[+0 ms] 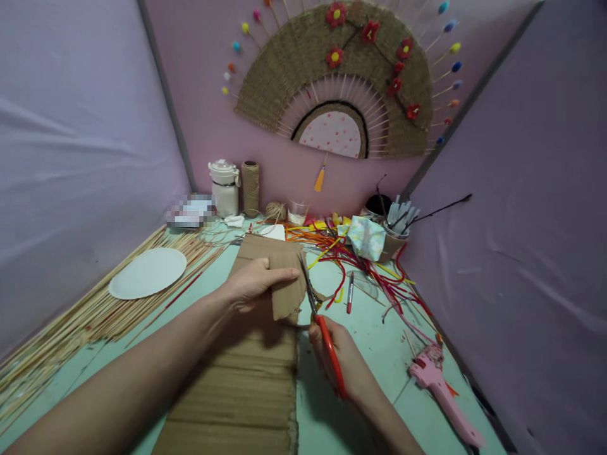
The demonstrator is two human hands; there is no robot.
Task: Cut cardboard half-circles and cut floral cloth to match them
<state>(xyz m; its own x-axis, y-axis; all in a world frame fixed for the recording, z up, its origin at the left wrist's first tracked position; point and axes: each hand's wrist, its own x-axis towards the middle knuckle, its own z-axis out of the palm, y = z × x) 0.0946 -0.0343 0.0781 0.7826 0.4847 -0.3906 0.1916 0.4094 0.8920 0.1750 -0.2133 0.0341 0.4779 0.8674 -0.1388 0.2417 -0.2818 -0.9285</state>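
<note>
My left hand grips a small piece of cardboard, thumb on top, over a larger cardboard sheet lying on the table. In my right hand is a pair of scissors with red handles. The blades point up and away along the right edge of the small piece, where a thin curled strip hangs beside them. How far apart the blades are is hard to make out. My left fingers under the cardboard are hidden.
Thin bamboo sticks lie at left under a white oval plate. Red and yellow pipe cleaners spread at the back right, near a red marker. A pink glue gun rests at right. Jar and twine spool stand behind.
</note>
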